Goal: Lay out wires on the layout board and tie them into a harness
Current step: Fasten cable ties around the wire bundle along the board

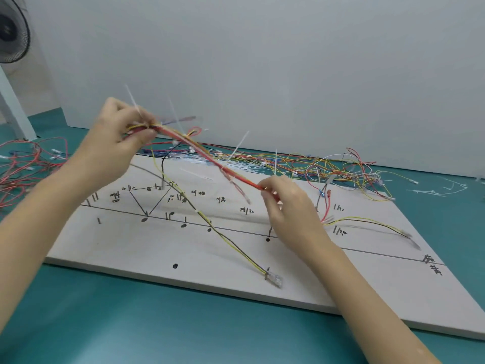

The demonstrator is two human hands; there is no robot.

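Observation:
A wire harness (210, 156) of red, orange and yellow wires, bound by several white cable ties, is lifted above the white layout board (131, 248). My left hand (118, 135) grips its upper left end. My right hand (286, 203) pinches the bundle lower to the right. A yellow and dark branch (236, 248) hangs down across the board to a clear connector (277, 279). Another branch (367, 222) trails right from under my right hand. The board carries drawn lines, handwritten labels and metal pins.
A tangle of loose coloured wires (315, 164) and white cable ties lies along the board's far edge by the white wall. More red wires (23, 164) lie at the left on the teal table. A fan (11, 30) stands at the far left.

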